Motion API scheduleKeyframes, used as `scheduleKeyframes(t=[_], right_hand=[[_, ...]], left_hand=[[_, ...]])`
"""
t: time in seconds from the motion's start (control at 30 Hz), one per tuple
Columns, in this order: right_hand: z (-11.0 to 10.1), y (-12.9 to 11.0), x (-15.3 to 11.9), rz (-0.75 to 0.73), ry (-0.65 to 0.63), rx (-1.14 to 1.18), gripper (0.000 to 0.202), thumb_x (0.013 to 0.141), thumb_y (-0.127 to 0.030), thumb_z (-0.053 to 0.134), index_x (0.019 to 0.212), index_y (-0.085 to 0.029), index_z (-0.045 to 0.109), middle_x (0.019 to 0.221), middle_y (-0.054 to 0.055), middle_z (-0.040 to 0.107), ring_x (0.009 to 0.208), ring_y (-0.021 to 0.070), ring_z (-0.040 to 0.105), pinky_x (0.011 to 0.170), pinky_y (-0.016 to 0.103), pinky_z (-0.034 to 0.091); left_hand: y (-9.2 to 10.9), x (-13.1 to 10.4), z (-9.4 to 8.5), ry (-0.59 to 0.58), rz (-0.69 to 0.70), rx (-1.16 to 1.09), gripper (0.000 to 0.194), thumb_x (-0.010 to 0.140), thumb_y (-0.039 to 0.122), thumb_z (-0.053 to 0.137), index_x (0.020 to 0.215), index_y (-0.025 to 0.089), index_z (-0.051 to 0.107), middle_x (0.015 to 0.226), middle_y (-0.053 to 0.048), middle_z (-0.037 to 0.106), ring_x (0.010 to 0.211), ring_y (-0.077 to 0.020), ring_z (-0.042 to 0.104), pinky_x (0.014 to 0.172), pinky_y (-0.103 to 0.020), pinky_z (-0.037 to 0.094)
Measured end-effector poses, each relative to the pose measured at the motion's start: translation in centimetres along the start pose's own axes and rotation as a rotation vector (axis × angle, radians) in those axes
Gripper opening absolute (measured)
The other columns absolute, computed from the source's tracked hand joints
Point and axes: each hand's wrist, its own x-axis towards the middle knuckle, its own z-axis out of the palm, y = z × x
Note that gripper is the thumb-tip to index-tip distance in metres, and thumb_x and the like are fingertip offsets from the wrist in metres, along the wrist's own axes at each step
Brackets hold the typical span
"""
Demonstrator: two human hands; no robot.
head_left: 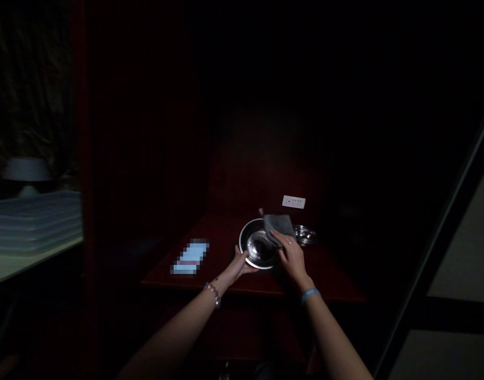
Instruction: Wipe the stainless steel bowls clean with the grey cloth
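My left hand (240, 265) grips the near left rim of a shiny metal bowl (258, 247), thumb on the inside edge and fingers underneath. The bowl is tipped so its inside faces me, above the dark red table. In my right hand (292, 255) is a grey cloth (279, 227), pressed against the bowl's right side and covering part of its rim. Behind my right hand, a second shiny metal dish (304, 234) rests on the table, partly hidden.
The dark red table (242, 284) has a blurred-out bright rectangle (191, 257) on its left. A white socket plate (294, 202) is on the back panel. Stacked translucent trays (34, 224) and a lamp (27, 171) stand at far left. Surroundings are very dark.
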Motion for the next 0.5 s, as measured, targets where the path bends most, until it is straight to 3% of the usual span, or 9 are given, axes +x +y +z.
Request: scheduleKeyframes(t=[0.1, 0.23, 0.4, 0.5], right_hand=[[2.1, -0.3, -1.6, -0.041, -0.278, -0.006, 0.049, 0.093, -0.02, 0.043, 0.14, -0.023, 0.058, 0.143, 0.006, 0.061, 0.13, 0.0223, 0.057, 0.113, 0.042, 0.043], [3.6, 0.0, -2.8, 0.07, -0.394, -0.032, 0.048, 0.094, -0.023, 0.044, 0.14, -0.018, 0.058, 0.137, 0.01, 0.065, 0.127, 0.0224, 0.06, 0.11, 0.04, 0.047], [3.5, -1.3, -2.9, 0.04, -0.474, -0.034, 0.04, 0.085, -0.022, 0.056, 0.123, -0.022, 0.069, 0.142, 0.008, 0.062, 0.127, 0.0246, 0.061, 0.109, 0.039, 0.048], [3.6, -2.3, -3.0, -0.024, -0.495, -0.029, 0.05, 0.085, -0.028, 0.06, 0.135, -0.022, 0.061, 0.15, 0.009, 0.054, 0.13, 0.027, 0.058, 0.11, 0.042, 0.047]], left_hand=[[0.0, -0.5, 0.2, 0.087, 0.035, 0.114, 0.054, 0.095, 0.041, 0.05, 0.142, 0.025, 0.03, 0.13, -0.018, 0.062, 0.092, -0.0257, 0.072, 0.079, -0.049, 0.063], [-0.5, -0.6, 0.1, 0.154, 0.099, 0.237, 0.053, 0.095, 0.049, 0.046, 0.142, 0.025, 0.039, 0.125, -0.017, 0.065, 0.082, -0.0255, 0.073, 0.072, -0.05, 0.064], [-1.7, 0.5, -0.5, 0.316, 0.272, 0.292, 0.053, 0.097, 0.052, 0.043, 0.137, 0.019, 0.053, 0.132, -0.015, 0.066, 0.121, -0.0276, 0.064, 0.105, -0.043, 0.051], [-2.1, 1.0, -0.9, 0.343, 0.348, 0.377, 0.054, 0.098, 0.055, 0.041, 0.129, 0.017, 0.062, 0.127, -0.015, 0.07, 0.125, -0.0268, 0.062, 0.11, -0.04, 0.045]])
